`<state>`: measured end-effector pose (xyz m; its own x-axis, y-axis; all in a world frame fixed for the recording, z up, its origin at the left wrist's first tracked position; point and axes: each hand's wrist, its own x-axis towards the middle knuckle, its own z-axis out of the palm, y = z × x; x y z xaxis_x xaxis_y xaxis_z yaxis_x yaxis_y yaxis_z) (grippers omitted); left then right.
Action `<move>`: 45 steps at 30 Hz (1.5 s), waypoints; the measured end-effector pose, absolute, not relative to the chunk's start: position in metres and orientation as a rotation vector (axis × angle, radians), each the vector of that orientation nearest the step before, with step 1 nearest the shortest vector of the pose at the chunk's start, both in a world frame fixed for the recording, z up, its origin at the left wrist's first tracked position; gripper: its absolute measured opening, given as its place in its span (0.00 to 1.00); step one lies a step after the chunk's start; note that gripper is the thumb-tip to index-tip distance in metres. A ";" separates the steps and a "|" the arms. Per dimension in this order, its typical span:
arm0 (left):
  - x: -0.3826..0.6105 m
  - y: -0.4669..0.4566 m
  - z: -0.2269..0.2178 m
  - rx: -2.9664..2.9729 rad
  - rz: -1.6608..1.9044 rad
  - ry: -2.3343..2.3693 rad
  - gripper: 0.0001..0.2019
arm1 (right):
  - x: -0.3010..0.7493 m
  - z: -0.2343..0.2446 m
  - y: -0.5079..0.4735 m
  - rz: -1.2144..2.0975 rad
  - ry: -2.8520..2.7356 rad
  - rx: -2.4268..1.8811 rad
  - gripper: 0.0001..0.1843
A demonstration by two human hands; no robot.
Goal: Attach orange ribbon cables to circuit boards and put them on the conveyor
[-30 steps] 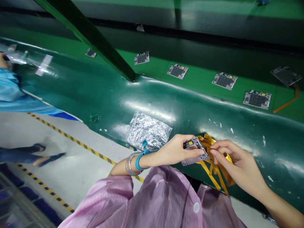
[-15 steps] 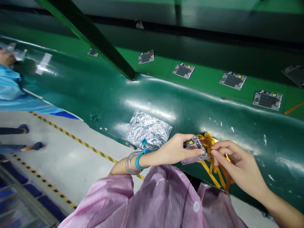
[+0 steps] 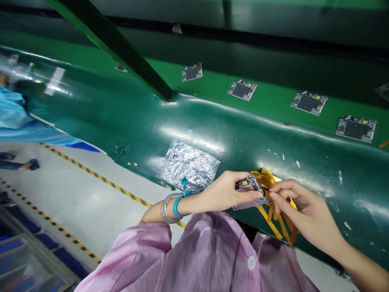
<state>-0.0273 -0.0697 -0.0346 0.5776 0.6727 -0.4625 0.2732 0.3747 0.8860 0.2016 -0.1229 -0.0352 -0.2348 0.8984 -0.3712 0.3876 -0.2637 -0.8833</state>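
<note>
My left hand (image 3: 226, 190) grips a circuit board (image 3: 253, 185) by its edges, thumb on the near side and fingers at the far side. A yellow square shows on the board, and part of its face looks pale or reflective. Close to the board's right edge, my right hand (image 3: 291, 205) has thumb and forefinger pinched together. Whatever is between those fingertips is too small to make out. Amber tape strips (image 3: 275, 221) lie in a loose heap under and between both hands, partly hidden by them. A blue wrist strap and a metal bangle circle my left wrist.
Several circuit boards, such as one near the middle (image 3: 243, 90), lie on the green belt (image 3: 212, 83) beyond the bench (image 3: 130, 109). A crumpled clear plastic bag (image 3: 191, 164) lies left of my hands. A slanted green post (image 3: 121, 50) stands ahead. A co-worker's blue sleeve (image 3: 13, 113) is at left.
The boards on the belt have shifted to the right. My hands keep nearly the same pose around the held board. At left, the co-worker's hand has moved mostly out of view.
</note>
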 end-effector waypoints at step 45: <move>-0.023 -0.049 -0.064 1.226 0.719 1.163 0.18 | 0.259 -0.055 0.021 1.134 -1.255 -1.613 0.23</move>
<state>-0.0230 -0.0494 -0.0641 0.3004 0.9114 -0.2813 0.1559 0.2440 0.9571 0.2589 0.0206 -0.0553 0.1131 0.9770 -0.1805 0.2778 -0.2055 -0.9384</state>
